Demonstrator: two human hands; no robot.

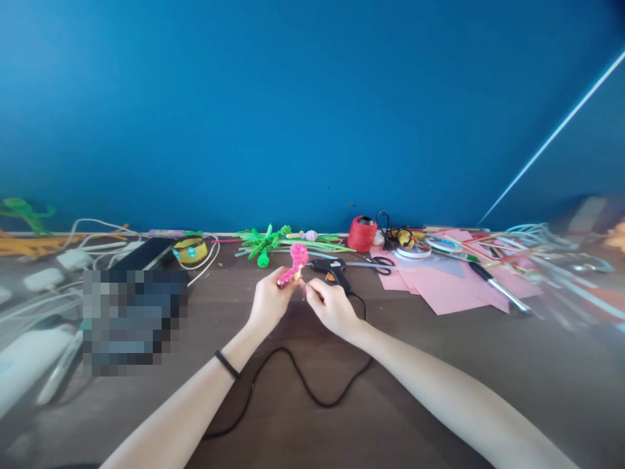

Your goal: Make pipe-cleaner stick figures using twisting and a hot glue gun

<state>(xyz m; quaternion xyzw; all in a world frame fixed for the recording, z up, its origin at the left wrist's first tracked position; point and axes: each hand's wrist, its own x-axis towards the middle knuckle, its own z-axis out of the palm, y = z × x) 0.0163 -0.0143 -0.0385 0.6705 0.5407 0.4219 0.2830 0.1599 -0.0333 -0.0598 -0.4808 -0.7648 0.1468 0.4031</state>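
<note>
**Two hands on one pink piece at mid-table**

We hold the pink fuzzy pipe-cleaner piece (295, 262) up off the brown wooden table (439, 391), between both hands and just in front of the craft clutter. Our left hand (270, 301) is closed round its lower stem, thumb on top. This leaves the rolled head standing free above the fingers, and we judge the grip is meant to steady it. Our right hand (333, 306) is drawn narrow, fingertips pinched together at the stem's tail end. Whether they grip the stem itself or some small bit beside it, we cannot tell.

The black plastic glue gun (331, 268) lies just behind the right hand, probably kept within easy reach. Its black cord (303, 384) loops back towards us between our forearms.

By count, we see:
- one pink piece
- one glue gun
- one pair of black-handled scissors (377, 262)
- one red spool of yarn (362, 234)
- one yellow roll of tape (190, 250)
- one black band (227, 364), on the left wrist

The green pipe-cleaner pieces (266, 244) and the pink paper sheets (439, 290) overlap too much for us to number them.
</note>
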